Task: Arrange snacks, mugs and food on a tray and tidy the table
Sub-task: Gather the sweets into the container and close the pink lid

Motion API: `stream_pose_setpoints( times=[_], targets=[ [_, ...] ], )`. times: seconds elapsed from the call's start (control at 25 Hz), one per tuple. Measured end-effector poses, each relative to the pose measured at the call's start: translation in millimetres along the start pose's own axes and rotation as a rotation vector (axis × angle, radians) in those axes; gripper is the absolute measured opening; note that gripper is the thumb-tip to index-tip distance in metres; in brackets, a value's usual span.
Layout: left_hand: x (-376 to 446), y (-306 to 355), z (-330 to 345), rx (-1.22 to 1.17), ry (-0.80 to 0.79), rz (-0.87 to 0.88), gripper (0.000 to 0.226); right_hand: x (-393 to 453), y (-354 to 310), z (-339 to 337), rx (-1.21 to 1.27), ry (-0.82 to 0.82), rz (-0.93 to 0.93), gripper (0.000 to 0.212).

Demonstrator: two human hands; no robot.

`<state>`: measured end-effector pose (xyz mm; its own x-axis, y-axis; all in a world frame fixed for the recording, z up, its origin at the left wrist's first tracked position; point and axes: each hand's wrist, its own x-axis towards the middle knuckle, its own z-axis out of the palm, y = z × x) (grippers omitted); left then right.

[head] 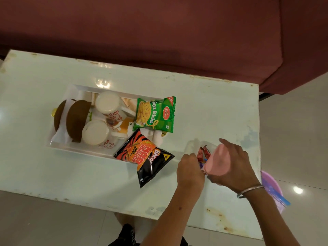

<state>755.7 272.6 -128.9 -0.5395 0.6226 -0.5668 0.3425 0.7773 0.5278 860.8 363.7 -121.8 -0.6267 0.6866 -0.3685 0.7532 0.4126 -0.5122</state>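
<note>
A white tray (78,148) on the pale table (53,174) holds two white floral mugs (110,105) (96,133), two brown burger-like halves (77,118), a green Soya Sticks packet (155,114) and a black-orange Bingo Mad Angles packet (145,155) that overhangs the tray's right end. To the right, my right hand (234,166) grips a tilted pink cup (217,161). Small red candy wrappers (203,153) lie at the cup's mouth. My left hand (190,167) is curled beside the cup, its fingers at the wrappers; what it holds is hidden.
A maroon sofa (159,41) runs along the table's far edge. A purple plastic bucket (271,185) with a blue item in it stands on the floor off the table's right edge. Pale floor tiles lie in front.
</note>
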Motion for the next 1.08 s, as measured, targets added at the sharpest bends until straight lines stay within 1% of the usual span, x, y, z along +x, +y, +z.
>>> stream_pose_setpoints(
  times=[0.04,0.16,0.28,0.36,0.44,0.6,0.76,0.84,0.88,0.96,1.0,1.08],
  targets=[
    [-2.9,-4.4,0.8,-0.028,0.008,-0.014,0.030,1.2,-3.2,2.5,-0.048,-0.033,-0.021,0.115],
    [-12.6,-19.1,2.4,-0.124,0.040,-0.059,0.036,1.5,-8.0,10.2,-0.130,-0.104,-0.009,0.116],
    [-21.6,-31.6,2.7,-0.227,0.094,-0.101,0.034,-0.3,-14.4,19.3,-0.154,-0.116,-0.040,0.115],
    [-26.4,-37.2,1.9,-0.282,0.102,-0.117,0.032,-2.0,-19.9,24.8,-0.185,-0.116,-0.083,0.115],
    [-30.2,-42.2,0.1,-0.328,0.101,-0.123,0.033,-3.5,-25.7,30.4,-0.238,-0.122,-0.140,0.113],
    [-35.1,-57.6,-4.2,-0.342,0.087,-0.101,0.043,-7.8,-36.2,41.9,-0.308,-0.172,-0.228,0.112],
    [-38.0,-65.6,-6.1,-0.376,0.029,-0.059,0.048,-6.7,-40.7,49.4,-0.281,-0.184,-0.255,0.113],
    [-37.3,-65.2,-8.7,-0.347,-0.006,-0.035,0.051,-6.0,-39.2,50.2,-0.279,-0.202,-0.249,0.117],
    [-36.0,-64.6,-10.1,-0.295,-0.028,-0.008,0.059,-6.9,-38.0,49.9,-0.264,-0.215,-0.230,0.121],
    [-32.4,-61.2,-13.4,-0.134,-0.070,0.069,0.090,-9.7,-34.0,48.2,-0.225,-0.226,-0.159,0.131],
    [-30.1,-58.1,-15.4,-0.039,-0.081,0.106,0.101,-10.3,-31.6,47.3,-0.211,-0.230,-0.117,0.135],
    [-23.4,-51.6,-17.5,0.125,-0.102,0.154,0.115,-9.6,-27.2,45.2,-0.170,-0.273,-0.038,0.137]
  ],
)
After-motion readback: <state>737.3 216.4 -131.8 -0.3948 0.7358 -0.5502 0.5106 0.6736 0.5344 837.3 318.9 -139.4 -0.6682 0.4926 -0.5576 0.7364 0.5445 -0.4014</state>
